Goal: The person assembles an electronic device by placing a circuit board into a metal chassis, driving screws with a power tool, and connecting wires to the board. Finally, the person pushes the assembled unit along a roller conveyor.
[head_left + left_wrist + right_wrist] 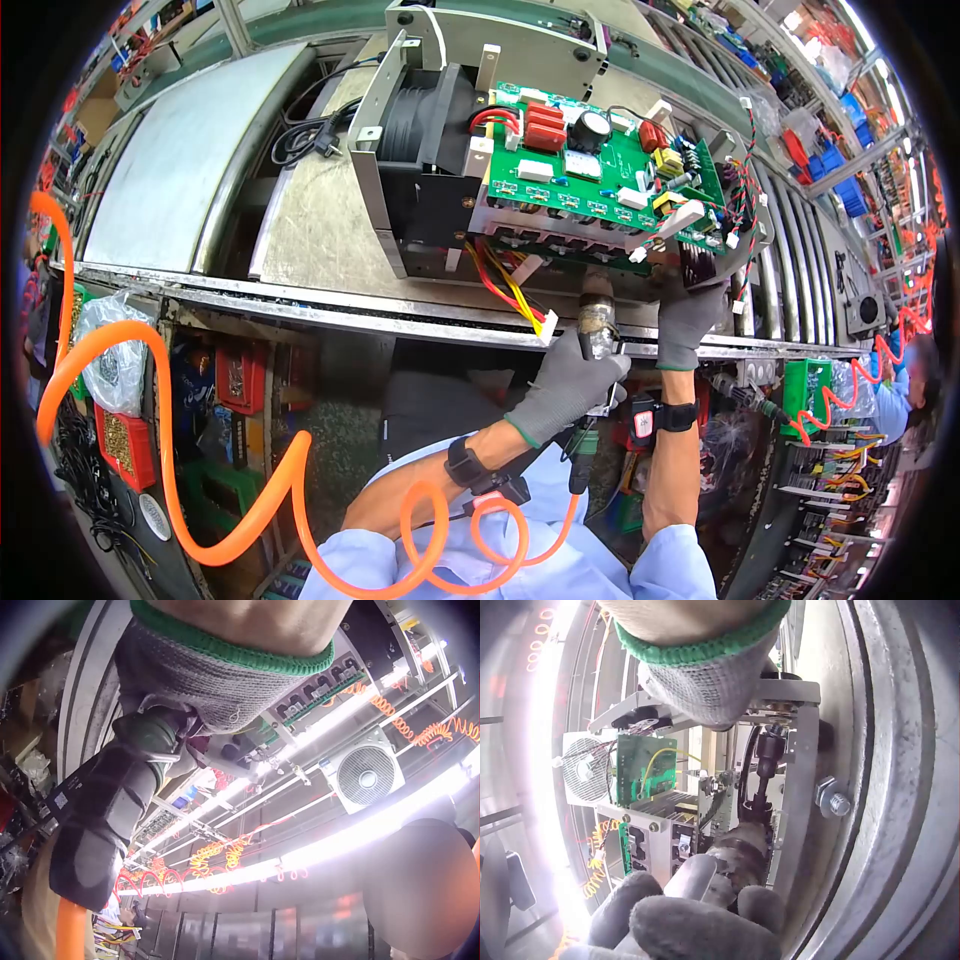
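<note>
Left hand, grey-gloved, fingers wrapped tight round the barrel of an air screwdriver, nose pointing up. The right wrist view shows why: the bit runs upward into the underside framing of the chassis, so the tool has to come from below. The chassis sits tipped at the near edge of the counter, its near right corner hanging out past that edge, leaving the underside open to the tool. Right hand, also gloved, fingers curled round that overhanging corner just beside the tool nose, likely steadying the unit against the upward push. Green circuit board faces up on top of the chassis, above both hands. Screwdriver lies within the left fist, its nose just left of the right hand; the two hands are near but not touching. Orange hose coils off from the tool's tail toward the left. Red and yellow wires dangle over the near edge, left of the tool. Black power cord lies at the far left of the counter.
</note>
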Action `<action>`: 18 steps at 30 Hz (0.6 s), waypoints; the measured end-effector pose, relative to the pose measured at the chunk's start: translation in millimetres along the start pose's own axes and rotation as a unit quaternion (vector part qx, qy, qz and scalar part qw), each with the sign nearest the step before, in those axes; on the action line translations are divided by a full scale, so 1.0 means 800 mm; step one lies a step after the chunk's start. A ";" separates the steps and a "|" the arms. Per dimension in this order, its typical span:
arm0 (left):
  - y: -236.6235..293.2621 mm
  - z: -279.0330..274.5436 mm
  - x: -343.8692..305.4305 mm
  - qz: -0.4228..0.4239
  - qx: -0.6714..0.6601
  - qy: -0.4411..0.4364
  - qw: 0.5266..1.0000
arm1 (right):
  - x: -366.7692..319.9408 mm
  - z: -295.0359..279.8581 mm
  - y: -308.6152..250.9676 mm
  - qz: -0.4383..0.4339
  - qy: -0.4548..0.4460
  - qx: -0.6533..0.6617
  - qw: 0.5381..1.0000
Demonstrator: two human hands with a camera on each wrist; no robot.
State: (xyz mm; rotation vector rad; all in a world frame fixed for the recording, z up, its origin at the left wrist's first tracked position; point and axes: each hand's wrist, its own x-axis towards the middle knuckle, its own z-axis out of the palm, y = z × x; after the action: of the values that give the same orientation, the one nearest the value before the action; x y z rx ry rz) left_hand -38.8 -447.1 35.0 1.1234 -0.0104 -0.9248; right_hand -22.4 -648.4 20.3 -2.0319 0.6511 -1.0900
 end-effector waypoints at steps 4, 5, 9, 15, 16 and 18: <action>-0.003 0.001 0.006 -0.013 0.002 -0.019 1.000 | 0.002 -0.004 0.005 -0.081 0.000 -0.044 0.996; -0.002 0.002 0.005 -0.015 -0.009 -0.019 1.000 | 0.002 -0.002 0.006 -0.088 0.004 -0.022 0.996; -0.002 0.007 0.009 -0.033 -0.045 -0.031 0.998 | 0.002 -0.003 0.006 -0.098 -0.011 0.013 0.995; -0.022 0.012 0.016 -0.013 -0.003 -0.012 1.000 | 0.002 -0.003 0.020 -0.056 -0.023 -0.034 0.998; -0.030 0.012 0.018 -0.003 0.027 -0.001 1.000 | 0.001 -0.003 0.024 -0.071 -0.015 -0.038 0.997; -0.028 0.015 0.014 0.005 0.011 -0.003 1.000 | 0.001 0.000 0.023 -0.113 0.008 -0.050 0.992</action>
State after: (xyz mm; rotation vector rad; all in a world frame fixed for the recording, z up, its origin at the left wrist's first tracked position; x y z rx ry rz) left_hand -51.3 -465.8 18.6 1.1402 -0.0308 -0.9207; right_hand -23.9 -660.0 6.0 -2.2264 0.4996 -1.2256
